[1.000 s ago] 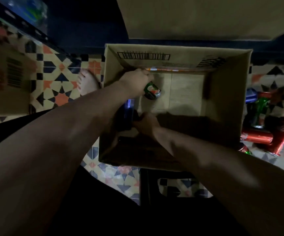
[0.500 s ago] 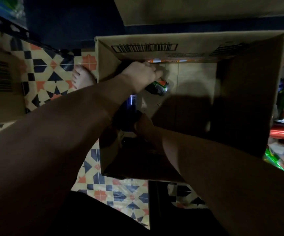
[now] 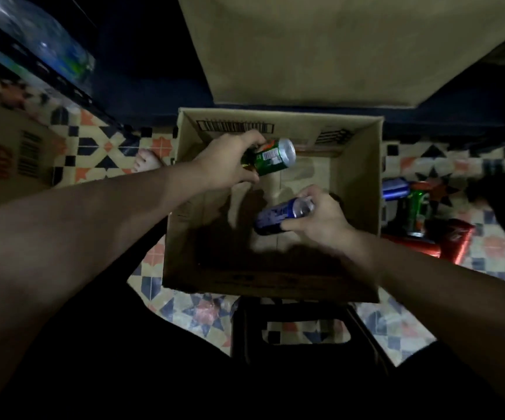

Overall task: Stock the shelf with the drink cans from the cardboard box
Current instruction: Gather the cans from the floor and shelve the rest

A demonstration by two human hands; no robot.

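The cardboard box (image 3: 363, 189) stands open on the patterned floor (image 3: 99, 144), and from above its bottom looks bare, so these two cans are probably the last ones in it. The shelf is not clear to see here; only a dark edge runs at the upper left, so I cannot tell where the cans must go.

What may go wrong: the light is weak and both hands are full, so a can may slip when the person turns toward the shelf. Each can is held near one end only, lying tilted, and this grip is not so strong. More cans (image 3: 418, 207) lie on the floor to the right of the box.

The left hand (image 3: 227, 165) curls around the green can (image 3: 272, 157), above the far side of the box. The right hand (image 3: 324, 219) pinches the blue can (image 3: 278, 216) at its top end, nearer to the person, both arms stretched forward
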